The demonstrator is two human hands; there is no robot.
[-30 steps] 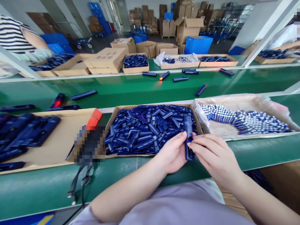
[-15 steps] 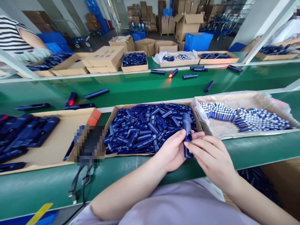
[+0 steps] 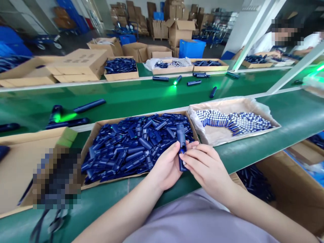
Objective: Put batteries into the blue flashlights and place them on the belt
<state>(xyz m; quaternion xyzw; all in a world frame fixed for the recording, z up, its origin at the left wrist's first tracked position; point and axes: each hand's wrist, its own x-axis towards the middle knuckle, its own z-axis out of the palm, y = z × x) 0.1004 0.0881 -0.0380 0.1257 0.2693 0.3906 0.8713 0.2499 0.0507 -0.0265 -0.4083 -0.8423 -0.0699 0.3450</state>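
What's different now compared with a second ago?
The lit flashlight on the conveyor belt now glows green, not red, and the view has swung right. Both the left hand and right hand still hold the same blue flashlight body upright.

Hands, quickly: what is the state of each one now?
Left hand: closed on the upright dark blue plastic flashlight body.
Right hand: fingertips pinch its lower end.

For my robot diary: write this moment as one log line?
left hand: holds blue tube | right hand: fingers on tube | behind: box of blue parts

Two hands (image 3: 167, 165) (image 3: 205, 165), three near trays (image 3: 93, 130) (image 3: 253, 103) (image 3: 15, 138) (cardboard)
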